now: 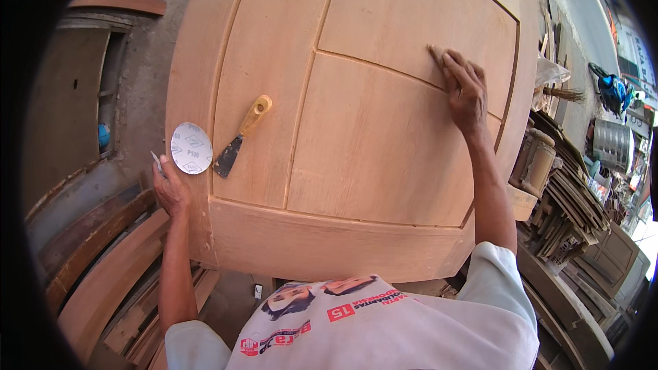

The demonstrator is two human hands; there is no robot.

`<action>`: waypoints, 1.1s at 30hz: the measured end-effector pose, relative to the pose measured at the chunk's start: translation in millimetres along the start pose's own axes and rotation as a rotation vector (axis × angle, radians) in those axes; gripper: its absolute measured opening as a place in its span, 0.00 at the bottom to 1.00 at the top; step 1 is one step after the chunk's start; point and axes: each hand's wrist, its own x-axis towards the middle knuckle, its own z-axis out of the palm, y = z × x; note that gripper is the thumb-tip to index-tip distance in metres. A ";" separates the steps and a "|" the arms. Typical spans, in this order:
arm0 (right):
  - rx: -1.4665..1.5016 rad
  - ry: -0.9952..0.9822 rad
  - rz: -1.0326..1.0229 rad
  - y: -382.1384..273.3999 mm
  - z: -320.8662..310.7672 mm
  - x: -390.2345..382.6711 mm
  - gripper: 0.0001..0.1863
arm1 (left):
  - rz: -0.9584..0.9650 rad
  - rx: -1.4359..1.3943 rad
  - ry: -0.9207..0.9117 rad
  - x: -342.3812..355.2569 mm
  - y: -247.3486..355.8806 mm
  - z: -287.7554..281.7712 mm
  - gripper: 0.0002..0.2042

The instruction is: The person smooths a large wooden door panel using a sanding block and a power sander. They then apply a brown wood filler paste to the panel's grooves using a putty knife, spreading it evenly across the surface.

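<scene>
A large wooden door (pixel 384 144) with grooved panels lies flat in front of me. My right hand (pixel 467 90) is closed on a small brown folded piece that looks like sandpaper (pixel 434 53), held against the upper right panel. At the door's left edge, my left hand (pixel 171 183) pinches a thin pale piece (pixel 156 162), whose kind I cannot make out. Just beside that hand rests a round sanding disc (pixel 192 149), its white printed back facing up. A putty knife (pixel 242 137) with a yellowish handle and dark blade lies close to the disc, untouched.
Long wooden boards (pixel 113 277) lean at the lower left, near a dark cabinet-like panel (pixel 65 113). On the right are stacked thin wood pieces (pixel 565 188), a broom head (pixel 565 94), a metal drum (pixel 612 145) and a blue bundle (pixel 615 92).
</scene>
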 end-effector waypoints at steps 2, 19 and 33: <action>-0.114 0.132 -0.004 58.8 16.0 86.3 0.15 | 0.014 0.014 0.003 5.5 6.4 5.5 0.35; -0.097 0.193 0.055 16.9 61.9 171.8 0.17 | 0.101 -0.065 0.045 10.1 9.2 9.0 0.26; -0.053 0.252 -0.201 -40.4 113.9 226.8 0.16 | 0.070 -0.066 0.042 7.9 13.6 2.0 0.26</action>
